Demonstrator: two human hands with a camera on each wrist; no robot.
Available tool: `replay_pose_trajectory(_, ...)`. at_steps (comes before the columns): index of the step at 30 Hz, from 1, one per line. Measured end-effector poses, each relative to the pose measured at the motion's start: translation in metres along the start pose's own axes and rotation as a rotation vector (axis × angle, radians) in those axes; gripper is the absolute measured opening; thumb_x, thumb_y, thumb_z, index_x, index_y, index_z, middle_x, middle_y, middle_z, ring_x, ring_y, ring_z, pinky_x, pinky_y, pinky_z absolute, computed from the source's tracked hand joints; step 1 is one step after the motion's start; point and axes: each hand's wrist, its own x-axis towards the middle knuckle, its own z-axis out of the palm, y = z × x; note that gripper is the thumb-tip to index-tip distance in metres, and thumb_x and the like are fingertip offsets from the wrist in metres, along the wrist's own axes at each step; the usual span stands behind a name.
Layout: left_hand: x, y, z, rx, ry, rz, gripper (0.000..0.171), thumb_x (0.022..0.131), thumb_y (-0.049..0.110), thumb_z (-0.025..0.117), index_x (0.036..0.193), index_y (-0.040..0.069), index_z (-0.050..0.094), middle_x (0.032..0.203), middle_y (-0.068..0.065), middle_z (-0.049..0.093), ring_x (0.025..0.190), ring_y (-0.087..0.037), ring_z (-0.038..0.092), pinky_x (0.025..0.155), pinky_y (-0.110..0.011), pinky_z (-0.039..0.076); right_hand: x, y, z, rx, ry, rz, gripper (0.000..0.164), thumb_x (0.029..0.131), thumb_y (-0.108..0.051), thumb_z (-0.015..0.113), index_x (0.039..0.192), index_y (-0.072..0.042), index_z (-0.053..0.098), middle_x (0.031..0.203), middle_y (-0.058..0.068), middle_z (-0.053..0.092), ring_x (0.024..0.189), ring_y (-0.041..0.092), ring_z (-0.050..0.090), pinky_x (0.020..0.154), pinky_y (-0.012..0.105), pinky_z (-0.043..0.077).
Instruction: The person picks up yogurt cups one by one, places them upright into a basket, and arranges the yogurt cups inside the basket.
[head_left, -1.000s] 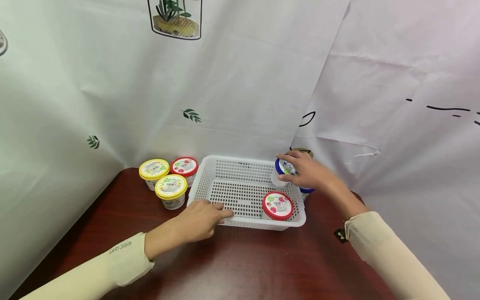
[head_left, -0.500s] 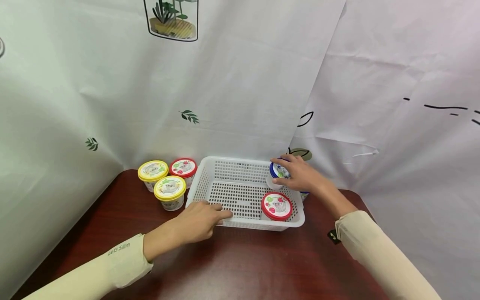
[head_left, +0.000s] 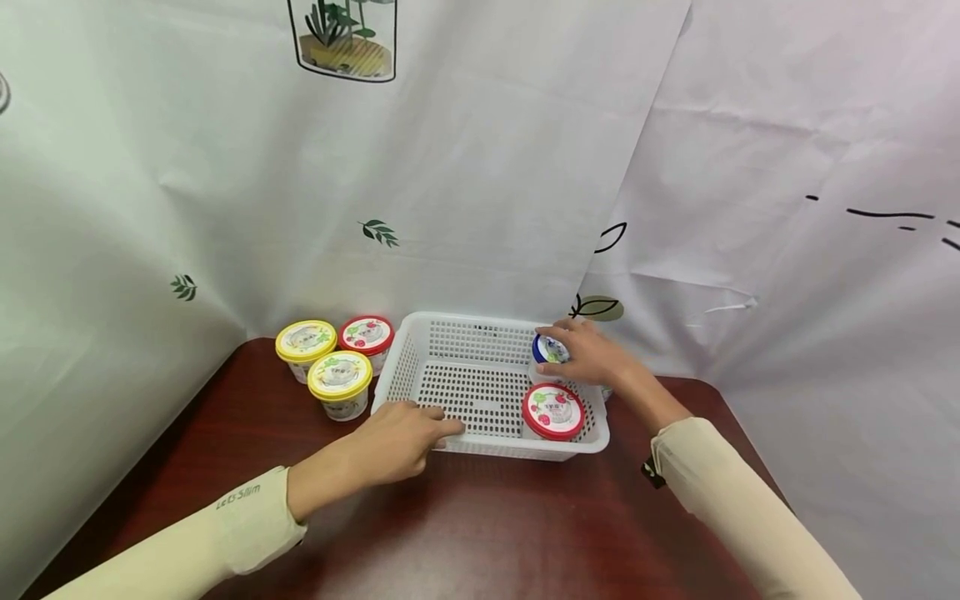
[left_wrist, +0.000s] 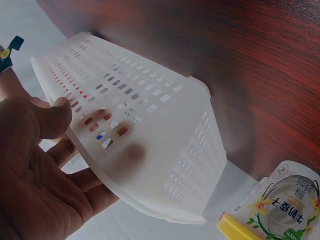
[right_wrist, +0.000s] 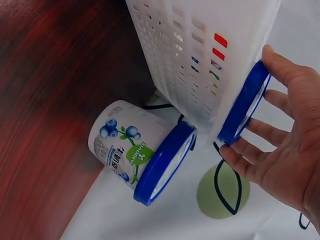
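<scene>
White basket (head_left: 510, 450) gripped at its near left by curled left hand (head_left: 397, 439), red-lidded tub (head_left: 553, 412) set inside basket at near right, blue-lidded tub (head_left: 551, 348) clasped inside basket at far right by spread fingers of right hand (head_left: 594, 353)

A sheeted-off corner, room type unclear: creased white sheeting (head_left: 495, 183) with plant prints (head_left: 378, 232) encloses a wood-grain worktop (head_left: 517, 521).

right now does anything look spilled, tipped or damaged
Nothing stands out: the basket looks unbroken, the red-lidded cup inside and the yellow-lidded cups beside it stand upright and lidded, and no spill shows on the table. Only the backdrop is creased.
</scene>
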Motion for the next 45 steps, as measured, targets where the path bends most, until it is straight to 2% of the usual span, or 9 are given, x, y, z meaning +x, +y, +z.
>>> replay_pose_trajectory(8, -0.002, 0.0, 0.001, -0.013, -0.011, -0.01, 0.024, 0.095, 0.013, 0.082, 0.114, 0.026, 0.075, 0.08, 0.003, 0.065, 0.061, -0.021, 0.06, 0.053, -0.032, 0.043, 0.006, -0.006, 0.01, -0.004, -0.008, 0.01, 0.081, 0.101, -0.055, 0.078, 0.169, -0.017, 0.053, 0.173, 0.025, 0.049, 0.157, 0.056, 0.047, 0.122, 0.073, 0.046)
replay_pose_trajectory(25, 0.0, -0.001, 0.0, -0.017, -0.023, -0.012, 0.024, 0.095, 0.012, 0.082, 0.113, 0.027, 0.075, 0.081, 0.003, 0.065, 0.061, -0.021, 0.06, 0.053, -0.031, 0.041, 0.014, -0.012, 0.023, 0.045, -0.06, 0.054, 0.078, 0.1, -0.055, 0.079, 0.165, -0.018, 0.056, 0.173, 0.025, 0.048, 0.157, 0.054, 0.047, 0.122, 0.073, 0.045)
replay_pose_trajectory(38, 0.0, 0.0, -0.001, -0.002, -0.015, -0.008, 0.022, 0.095, 0.013, 0.082, 0.111, 0.026, 0.073, 0.08, 0.003, 0.064, 0.061, -0.02, 0.059, 0.054, -0.031, 0.042, 0.016, -0.014, 0.022, 0.053, -0.107, 0.08, 0.082, 0.101, -0.055, 0.077, 0.171, -0.021, 0.049, 0.178, 0.024, 0.041, 0.16, 0.053, 0.042, 0.121, 0.072, 0.046)
replay_pose_trajectory(45, 0.0, 0.001, 0.0, 0.002, -0.007, -0.007, 0.023, 0.094, 0.013, 0.083, 0.108, 0.026, 0.072, 0.079, 0.003, 0.064, 0.06, -0.021, 0.059, 0.053, -0.032, 0.042, 0.015, -0.014, 0.021, 0.046, -0.111, 0.079, 0.083, 0.102, -0.058, 0.076, 0.171, -0.021, 0.049, 0.178, 0.024, 0.041, 0.162, 0.055, 0.04, 0.123, 0.073, 0.043)
